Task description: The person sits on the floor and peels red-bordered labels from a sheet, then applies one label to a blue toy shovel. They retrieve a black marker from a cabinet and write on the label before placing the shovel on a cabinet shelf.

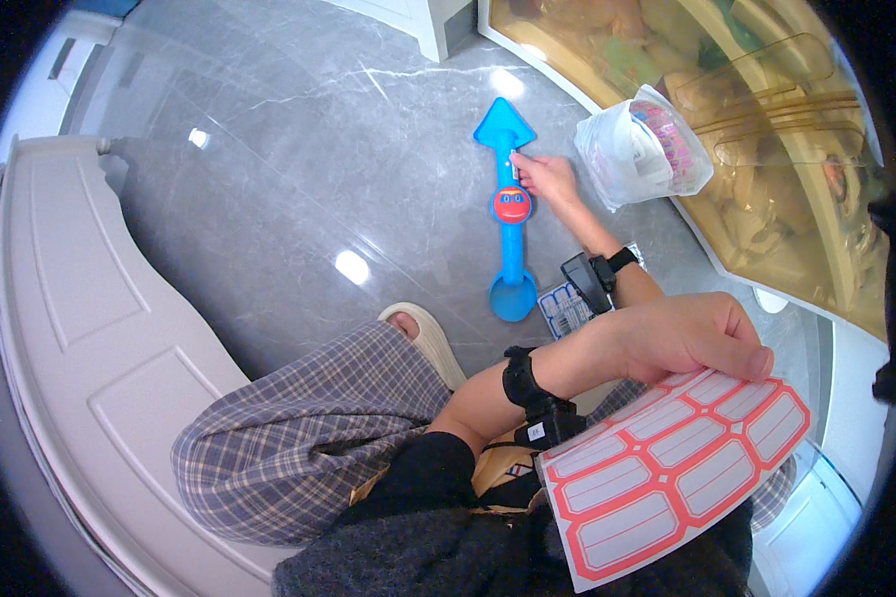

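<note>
A blue plastic double-ended toy shovel (pixel 511 246) lies on the floor, with a triangular blade at the far end, a round scoop at the near end and a red face in the middle. My right hand (pixel 546 179) touches its shaft above the face, fingertips at a small white label (pixel 515 166); whether they grip anything is unclear. My left arm crosses over the right forearm. Pinched in my left hand (pixel 698 336) is a sheet of blank white labels with red borders (pixel 668 474), hanging over my lap.
A white plastic bag (pixel 635 153) stands on the floor right of the shovel, beside a translucent amber-fronted cabinet (pixel 784 172). A blue-bordered label sheet (pixel 564 307) lies partly under the right arm. At left is a pale panelled furniture piece (pixel 82 261); a slipper (pixel 433 343) is near my knee.
</note>
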A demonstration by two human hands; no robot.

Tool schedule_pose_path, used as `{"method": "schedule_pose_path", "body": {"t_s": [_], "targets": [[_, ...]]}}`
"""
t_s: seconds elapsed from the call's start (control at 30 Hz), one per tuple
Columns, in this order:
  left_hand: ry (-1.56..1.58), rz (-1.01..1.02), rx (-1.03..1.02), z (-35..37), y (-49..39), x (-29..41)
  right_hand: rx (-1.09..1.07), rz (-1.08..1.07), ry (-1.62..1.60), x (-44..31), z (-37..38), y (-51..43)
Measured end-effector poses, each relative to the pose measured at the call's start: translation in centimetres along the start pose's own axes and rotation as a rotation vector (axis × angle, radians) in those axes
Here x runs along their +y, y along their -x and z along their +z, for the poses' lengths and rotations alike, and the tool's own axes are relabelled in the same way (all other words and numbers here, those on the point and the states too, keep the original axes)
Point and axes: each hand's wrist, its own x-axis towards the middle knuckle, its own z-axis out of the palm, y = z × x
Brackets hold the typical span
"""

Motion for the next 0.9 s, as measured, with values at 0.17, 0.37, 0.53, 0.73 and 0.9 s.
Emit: {"method": "schedule_pose_path", "body": {"t_s": [0.17, 0.37, 0.53, 0.73, 0.9], "targets": [[0.011, -0.006, -0.016, 0.0, 0.2, 0.3, -0.023, -0.028, -0.026, 0.7, 0.1, -0.9], [-0.073, 0.020, 0.038, -0.2, 0.4, 0.3, 0.023, -0.176, 0.209, 0.2, 0.1, -0.6], [-0.066, 0.017, 0.012, 0.0, 0.7, 0.6, 0.131, -0.356, 0.444, -0.1, 0.1, 0.1], [-0.070, 0.020, 0.031, 0.2, 0.7, 1.0, -0.057, -0.269, -0.029, 1.3, 0.1, -1.4], [-0.032, -0.001, 0.005, -0.2, 0.7, 0.8, -0.106, -0.114, -0.141, 1.2, 0.4, -1.7]]}}
